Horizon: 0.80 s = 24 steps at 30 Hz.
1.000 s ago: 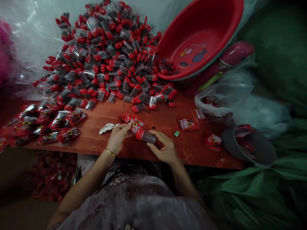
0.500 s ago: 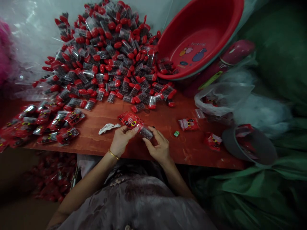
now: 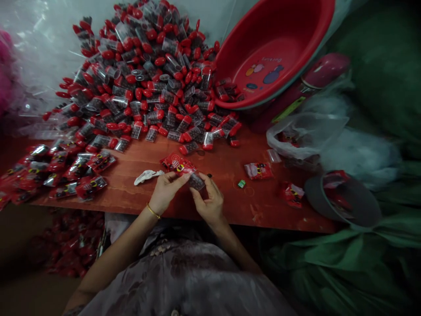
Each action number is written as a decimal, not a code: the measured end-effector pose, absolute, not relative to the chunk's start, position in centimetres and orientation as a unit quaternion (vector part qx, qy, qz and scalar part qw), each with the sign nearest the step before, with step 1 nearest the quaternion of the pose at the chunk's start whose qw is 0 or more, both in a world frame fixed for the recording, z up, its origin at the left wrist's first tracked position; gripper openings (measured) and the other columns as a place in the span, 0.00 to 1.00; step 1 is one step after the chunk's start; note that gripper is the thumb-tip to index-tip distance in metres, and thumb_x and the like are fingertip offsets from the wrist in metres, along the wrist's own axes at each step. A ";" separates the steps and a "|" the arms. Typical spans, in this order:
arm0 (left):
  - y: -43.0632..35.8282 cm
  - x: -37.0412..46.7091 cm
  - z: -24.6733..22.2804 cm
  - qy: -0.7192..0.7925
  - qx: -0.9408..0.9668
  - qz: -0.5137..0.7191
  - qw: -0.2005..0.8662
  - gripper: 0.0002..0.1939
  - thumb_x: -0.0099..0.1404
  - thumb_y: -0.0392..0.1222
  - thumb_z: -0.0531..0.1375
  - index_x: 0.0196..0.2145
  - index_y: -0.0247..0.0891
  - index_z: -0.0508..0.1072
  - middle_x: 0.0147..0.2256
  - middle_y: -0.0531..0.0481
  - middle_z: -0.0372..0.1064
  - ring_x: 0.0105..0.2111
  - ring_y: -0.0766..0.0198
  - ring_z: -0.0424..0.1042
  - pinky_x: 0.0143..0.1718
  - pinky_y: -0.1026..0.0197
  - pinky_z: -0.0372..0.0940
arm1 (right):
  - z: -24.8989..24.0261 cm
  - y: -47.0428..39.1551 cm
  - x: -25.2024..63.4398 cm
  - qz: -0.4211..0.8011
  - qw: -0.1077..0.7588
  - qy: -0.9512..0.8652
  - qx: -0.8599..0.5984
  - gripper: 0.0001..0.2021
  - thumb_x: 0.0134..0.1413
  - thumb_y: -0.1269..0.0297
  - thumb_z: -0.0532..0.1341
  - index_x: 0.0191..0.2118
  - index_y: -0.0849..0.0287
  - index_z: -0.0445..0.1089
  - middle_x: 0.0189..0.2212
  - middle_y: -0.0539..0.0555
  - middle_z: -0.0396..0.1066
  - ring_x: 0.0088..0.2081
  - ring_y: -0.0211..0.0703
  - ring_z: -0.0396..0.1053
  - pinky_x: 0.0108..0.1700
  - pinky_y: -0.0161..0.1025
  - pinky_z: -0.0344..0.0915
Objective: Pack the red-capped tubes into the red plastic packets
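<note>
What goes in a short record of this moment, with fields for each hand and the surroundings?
left hand: pinching a red printed plastic wrapper
right hand: fingers and thumb on a clear, dark-patterned plastic tube
held tube's far end: hidden at the wrapper
surface: red-brown tabletop
beyond hands: heap of clear, red-capped plastic tubes
left side: pile of red printed plastic packets
right side: round grey bowl
behind, right: tilted red plastic basin
</note>
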<state>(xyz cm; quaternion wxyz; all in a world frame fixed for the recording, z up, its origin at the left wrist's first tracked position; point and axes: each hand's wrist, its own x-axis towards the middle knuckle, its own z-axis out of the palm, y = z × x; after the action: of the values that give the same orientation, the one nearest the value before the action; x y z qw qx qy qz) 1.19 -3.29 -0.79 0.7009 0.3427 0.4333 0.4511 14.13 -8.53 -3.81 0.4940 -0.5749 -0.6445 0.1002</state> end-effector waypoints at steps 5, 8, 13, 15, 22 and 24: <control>-3.0 2.2 -0.5 0.433 0.273 0.521 0.683 0.16 0.44 0.48 0.70 0.27 0.34 0.77 0.27 0.50 0.75 0.27 0.67 0.71 0.37 0.62 0.65 | -3.9 -8.6 13.2 0.083 0.504 -0.656 -0.556 0.18 0.56 0.67 0.59 0.53 0.58 0.63 0.42 0.58 0.73 0.43 0.46 0.72 0.45 0.42 0.71; -3.3 2.7 -0.3 0.412 0.282 0.494 0.711 0.15 0.44 0.45 0.70 0.29 0.34 0.78 0.28 0.48 0.76 0.30 0.64 0.72 0.38 0.60 0.65 | -4.2 -8.8 12.7 0.073 0.510 -0.660 -0.546 0.18 0.55 0.67 0.60 0.53 0.60 0.63 0.42 0.60 0.74 0.44 0.46 0.73 0.45 0.41 0.71; -4.0 2.9 -0.3 0.423 0.303 0.465 0.716 0.15 0.41 0.43 0.72 0.28 0.34 0.78 0.27 0.50 0.74 0.28 0.66 0.70 0.34 0.64 0.63 | -4.6 -9.1 12.1 0.097 0.521 -0.631 -0.566 0.19 0.55 0.63 0.61 0.52 0.61 0.65 0.41 0.61 0.75 0.41 0.46 0.75 0.42 0.39 0.72; -4.0 2.8 -0.3 0.415 0.305 0.466 0.719 0.15 0.43 0.45 0.71 0.28 0.33 0.78 0.27 0.51 0.74 0.28 0.67 0.70 0.34 0.64 0.63 | -4.3 -9.0 12.3 0.102 0.521 -0.623 -0.574 0.18 0.55 0.63 0.61 0.51 0.61 0.65 0.42 0.60 0.75 0.41 0.45 0.75 0.43 0.40 0.72; -3.4 2.4 -0.8 0.412 0.268 0.507 0.708 0.16 0.46 0.50 0.69 0.26 0.33 0.77 0.24 0.52 0.73 0.25 0.70 0.68 0.33 0.66 0.64 | -3.4 -8.5 12.7 0.038 0.501 -0.651 -0.568 0.18 0.54 0.66 0.61 0.52 0.60 0.64 0.41 0.59 0.75 0.41 0.45 0.74 0.44 0.40 0.72; -3.7 2.5 -1.1 0.416 0.279 0.501 0.706 0.15 0.46 0.48 0.69 0.27 0.33 0.77 0.26 0.51 0.74 0.26 0.70 0.69 0.34 0.66 0.65 | -3.4 -8.4 12.3 0.020 0.498 -0.654 -0.569 0.19 0.55 0.67 0.60 0.53 0.61 0.63 0.41 0.61 0.74 0.42 0.46 0.73 0.45 0.41 0.71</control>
<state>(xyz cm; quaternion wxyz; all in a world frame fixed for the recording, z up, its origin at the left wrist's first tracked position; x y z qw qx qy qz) 2.50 -3.67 -1.09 0.7064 0.2787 0.4157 0.5006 12.33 -8.43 -3.39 0.4985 -0.5687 -0.6540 0.0196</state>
